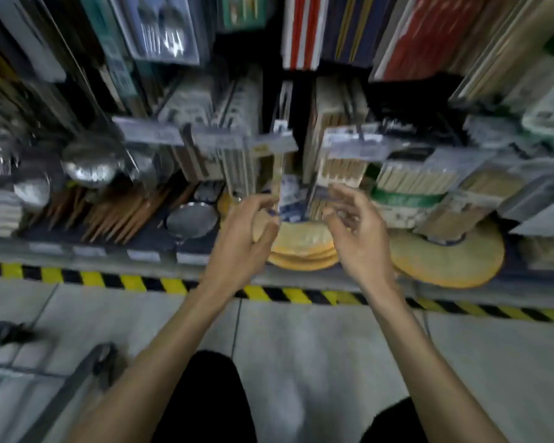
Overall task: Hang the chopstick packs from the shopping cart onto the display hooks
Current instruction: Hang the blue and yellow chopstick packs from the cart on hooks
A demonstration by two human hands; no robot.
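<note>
The chopstick pack (pixel 328 204) — clear-fronted and badly blurred — hangs among the other packs on the display hooks (pixel 359 131), just in front of your right hand (pixel 359 231). Its fingers curl loosely beside the pack; I cannot tell whether that grip is clamped on it. Your left hand (pixel 247 238) pinches together near a blue-and-white pack (pixel 290 199) — contact unclear — and the shopping cart (pixel 77 378) stands at your lower left.

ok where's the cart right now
Only a corner of the cart shows, at the bottom left of the head view, on the floor below the left arm.
</note>
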